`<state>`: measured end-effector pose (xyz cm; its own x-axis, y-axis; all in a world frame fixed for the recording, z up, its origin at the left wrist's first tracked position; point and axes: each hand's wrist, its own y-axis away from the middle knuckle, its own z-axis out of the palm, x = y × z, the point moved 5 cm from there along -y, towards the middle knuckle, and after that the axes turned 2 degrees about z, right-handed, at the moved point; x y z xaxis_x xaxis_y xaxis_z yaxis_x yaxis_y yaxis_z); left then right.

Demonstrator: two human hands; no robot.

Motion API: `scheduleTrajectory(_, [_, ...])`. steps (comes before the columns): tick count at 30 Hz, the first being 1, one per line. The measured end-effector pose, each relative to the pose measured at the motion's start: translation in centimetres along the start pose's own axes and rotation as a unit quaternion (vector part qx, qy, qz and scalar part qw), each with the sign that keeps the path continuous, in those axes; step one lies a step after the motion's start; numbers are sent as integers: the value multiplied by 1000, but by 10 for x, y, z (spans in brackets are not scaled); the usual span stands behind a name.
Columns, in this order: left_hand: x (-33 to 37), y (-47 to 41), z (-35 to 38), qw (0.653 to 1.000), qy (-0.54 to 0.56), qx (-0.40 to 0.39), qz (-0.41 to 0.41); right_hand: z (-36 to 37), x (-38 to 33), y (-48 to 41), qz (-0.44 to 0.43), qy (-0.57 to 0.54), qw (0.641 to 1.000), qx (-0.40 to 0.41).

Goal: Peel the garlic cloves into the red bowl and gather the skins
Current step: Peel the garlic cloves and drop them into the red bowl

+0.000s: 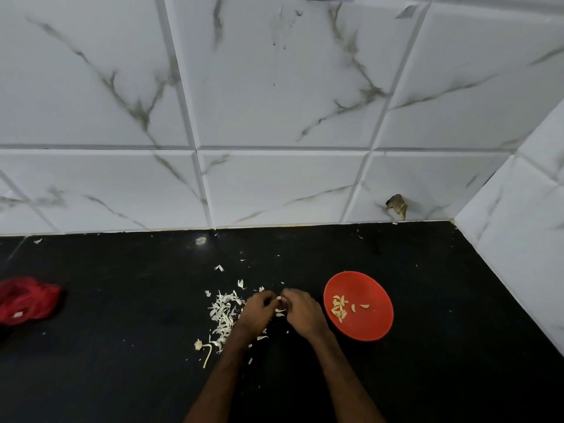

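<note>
My left hand (256,312) and my right hand (302,311) meet above the black counter, fingers curled, pinching a small white garlic clove (279,299) between them. Just right of my right hand sits the red bowl (363,285), holding several peeled cloves (339,308) on its left side. A pile of white garlic skins (224,312) lies left of my left hand, with loose flakes scattered around both wrists. A garlic stem with its root end (203,349) lies at the front of the pile.
A red mesh bag (27,300) lies at the counter's left edge. White marble-look tiled walls close the back and right side, meeting in a corner; a chipped hole (397,206) shows in the back tiles near it. The black counter (122,346) spreads wide in front.
</note>
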<state>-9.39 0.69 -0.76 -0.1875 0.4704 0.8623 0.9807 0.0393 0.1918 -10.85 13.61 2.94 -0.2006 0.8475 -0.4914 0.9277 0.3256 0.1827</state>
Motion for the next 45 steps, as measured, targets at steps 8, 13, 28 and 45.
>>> scheduleTrajectory(8, [4, -1, -4, 999, 28, 25, -21, -1, -6, 2, -28, 23, 999, 15])
scheduleTrajectory(13, [9, 2, -6, 997, 73, 40, 2, -3, -3, -2, -2, -18, 1000, 13])
scheduleTrajectory(28, [19, 13, -11, 988, 147, 40, 30, 9, 5, -4, 25, -188, 982, 6])
scheduleTrajectory(45, [11, 17, -12, 995, 80, 38, 38, 21, 9, -3, 101, -256, 956, -97])
